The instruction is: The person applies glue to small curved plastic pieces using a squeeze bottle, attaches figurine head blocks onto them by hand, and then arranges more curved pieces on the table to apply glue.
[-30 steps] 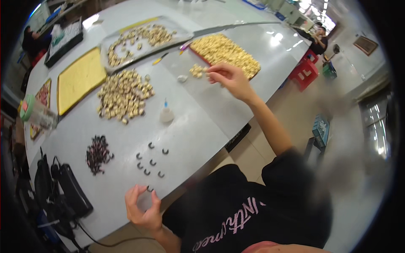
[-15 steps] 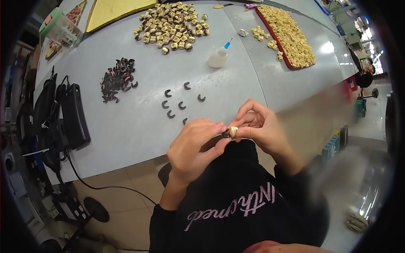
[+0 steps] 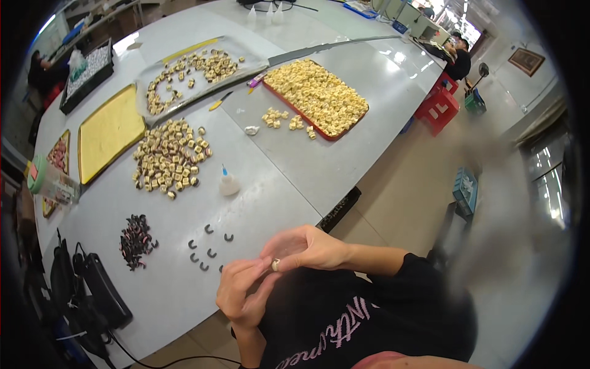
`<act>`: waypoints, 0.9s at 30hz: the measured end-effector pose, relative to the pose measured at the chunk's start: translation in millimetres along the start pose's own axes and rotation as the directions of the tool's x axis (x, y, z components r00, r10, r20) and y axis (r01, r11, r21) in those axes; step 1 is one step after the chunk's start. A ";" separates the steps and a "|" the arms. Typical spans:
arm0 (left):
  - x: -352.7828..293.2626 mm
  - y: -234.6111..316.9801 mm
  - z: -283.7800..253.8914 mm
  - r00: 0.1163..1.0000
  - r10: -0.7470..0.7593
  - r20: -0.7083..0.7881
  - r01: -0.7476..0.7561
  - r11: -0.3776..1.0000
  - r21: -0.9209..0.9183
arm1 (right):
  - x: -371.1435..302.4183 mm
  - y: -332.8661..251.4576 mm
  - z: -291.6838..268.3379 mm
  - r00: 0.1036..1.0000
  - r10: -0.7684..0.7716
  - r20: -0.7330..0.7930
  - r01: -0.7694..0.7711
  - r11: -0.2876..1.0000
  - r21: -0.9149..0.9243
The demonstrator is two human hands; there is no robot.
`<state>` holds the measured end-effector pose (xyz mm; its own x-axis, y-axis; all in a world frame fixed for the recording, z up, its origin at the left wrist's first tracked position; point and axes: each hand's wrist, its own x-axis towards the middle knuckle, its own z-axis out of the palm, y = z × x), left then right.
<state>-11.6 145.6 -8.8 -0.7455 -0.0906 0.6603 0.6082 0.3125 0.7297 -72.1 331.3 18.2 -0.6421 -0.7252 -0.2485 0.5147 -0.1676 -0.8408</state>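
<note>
Close to my body, beyond the table's near edge, my two hands meet fingertip to fingertip. A small cream-coloured block (image 3: 276, 265) shows between them. My right hand (image 3: 319, 248) pinches it with thumb and finger. My left hand (image 3: 241, 291) is closed against its other side; those fingertips hide any dark part there. Just left of the hands, several black C-shaped pieces (image 3: 211, 253) lie spaced out on the grey table (image 3: 270, 203). Farther left is a heap of black and pink curved pieces (image 3: 136, 241).
A squeeze bottle with a blue needle tip (image 3: 229, 185) stands beyond the C-shaped pieces. Behind it are a pile of cream-and-brown blocks (image 3: 169, 157) and a red tray (image 3: 337, 139) of cream pieces. A yellow tray (image 3: 109, 132), lidded jar (image 3: 58, 184) and black corded device (image 3: 104, 289) line the left.
The view has swung to take in more of the far table. My hands have drawn closer together, and the dark piece seen at my left fingertips is now covered.
</note>
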 end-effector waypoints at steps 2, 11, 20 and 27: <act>-0.4 2.7 1.9 0.999 -0.007 -0.049 0.008 1.000 0.013 | 0.1 -0.6 0.9 0.999 -0.046 -0.025 0.046 0.999 0.006; -5.7 0.0 -9.6 0.992 -0.048 -0.117 0.056 0.996 0.069 | 17.9 6.1 -44.5 0.858 -0.444 -0.259 0.492 0.855 0.163; 7.7 6.6 -2.7 1.000 -0.031 -0.006 0.031 0.979 0.200 | 11.9 9.2 -33.9 0.928 -0.356 -0.115 0.350 0.934 -0.069; 1.4 9.8 -7.4 0.997 0.023 0.079 -0.049 0.940 0.338 | -1.6 -2.7 -9.0 0.993 -0.113 0.025 0.114 0.993 -0.039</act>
<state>-4.7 141.5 0.7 -0.7504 -0.0080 0.6609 0.5161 0.6177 0.5934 -77.6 339.0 16.5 -0.6817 -0.7183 -0.1393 0.4155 -0.2234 -0.8817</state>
